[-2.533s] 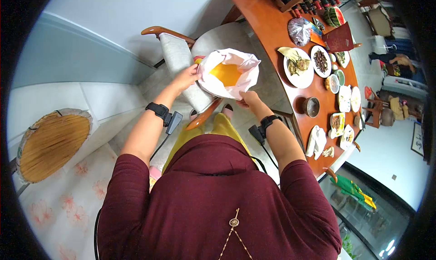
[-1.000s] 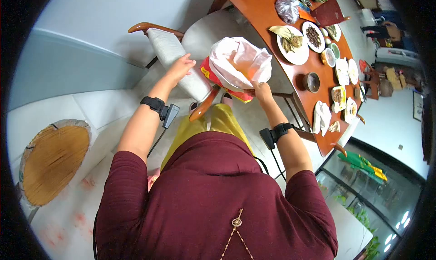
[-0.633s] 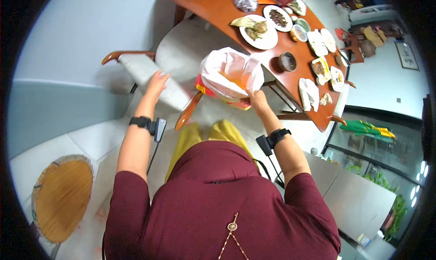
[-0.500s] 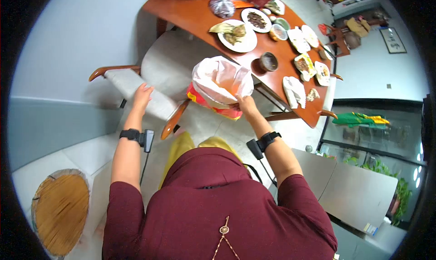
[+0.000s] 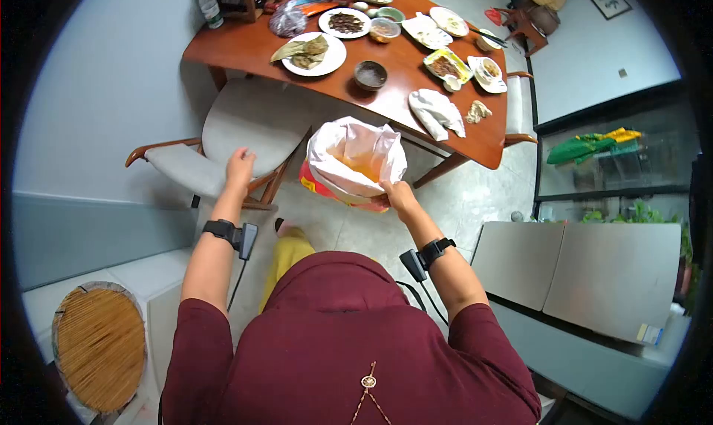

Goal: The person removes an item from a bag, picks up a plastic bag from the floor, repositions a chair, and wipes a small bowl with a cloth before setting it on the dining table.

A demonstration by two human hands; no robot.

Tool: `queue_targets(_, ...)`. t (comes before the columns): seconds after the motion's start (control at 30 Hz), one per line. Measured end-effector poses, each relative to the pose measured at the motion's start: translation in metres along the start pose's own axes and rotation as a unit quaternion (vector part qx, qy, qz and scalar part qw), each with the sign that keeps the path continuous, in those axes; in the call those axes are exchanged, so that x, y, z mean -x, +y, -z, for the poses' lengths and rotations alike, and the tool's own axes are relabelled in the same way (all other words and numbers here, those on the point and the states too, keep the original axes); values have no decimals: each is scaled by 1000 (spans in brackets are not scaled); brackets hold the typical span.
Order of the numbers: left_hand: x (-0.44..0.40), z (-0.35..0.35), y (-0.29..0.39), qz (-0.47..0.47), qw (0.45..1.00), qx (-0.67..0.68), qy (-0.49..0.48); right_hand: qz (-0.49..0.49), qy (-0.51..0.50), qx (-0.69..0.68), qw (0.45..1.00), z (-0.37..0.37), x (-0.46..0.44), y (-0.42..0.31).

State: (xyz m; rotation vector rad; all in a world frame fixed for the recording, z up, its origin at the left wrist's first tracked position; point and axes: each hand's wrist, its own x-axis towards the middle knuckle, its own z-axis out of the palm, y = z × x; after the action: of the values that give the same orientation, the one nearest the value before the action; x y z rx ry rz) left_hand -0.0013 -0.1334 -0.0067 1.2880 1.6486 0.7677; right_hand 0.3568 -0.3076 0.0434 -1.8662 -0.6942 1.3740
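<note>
My right hand point(image 5: 399, 196) grips the near right rim of a red and yellow bag point(image 5: 321, 187), whose white liner point(image 5: 344, 170) is folded over the top. Something orange-yellow shows inside, low in the opening. The bag hangs above the floor, between the chair and the table. My left hand point(image 5: 240, 165) is raised in front of the chair's armrest, apart from the bag, with nothing visible in it; its fingers are loosely bent and partly spread.
A wooden table point(image 5: 475, 152) carries plates of food, a dark bowl point(image 5: 370, 75), a white cloth point(image 5: 437, 114) and a bottle point(image 5: 210, 8). A grey chair point(image 5: 252, 121) stands at the left. A metal cabinet point(image 5: 615, 276) is at the right, a round wooden piece point(image 5: 100, 348) at lower left.
My left hand has let go of the bag's rim and moved left. My right hand still holds the bag. The view has turned, bringing the cabinet at the right into sight.
</note>
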Motion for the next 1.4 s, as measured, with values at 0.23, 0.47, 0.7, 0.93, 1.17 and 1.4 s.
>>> queue_targets(0.23,81,-125,24,-45,990,19,-129,76,55,166,982,102,-2,102)
queue_targets(0.47,134,-225,81,-37,956,-105,-271,33,149,155,976,191,17,191)
queue_targets(0.7,129,-332,130,-127,861,-186,-455,-50,235,31,970,253,79,215)
queue_targets(0.93,145,-440,173,-141,784,-170,-580,-104,326,-148,928,296,129,202)
queue_targets(1.17,167,-533,198,-157,709,-179,-664,-119,370,-275,880,336,147,206)
queue_targets(1.4,203,-603,227,-124,706,-160,-678,-102,401,-254,874,401,141,221)
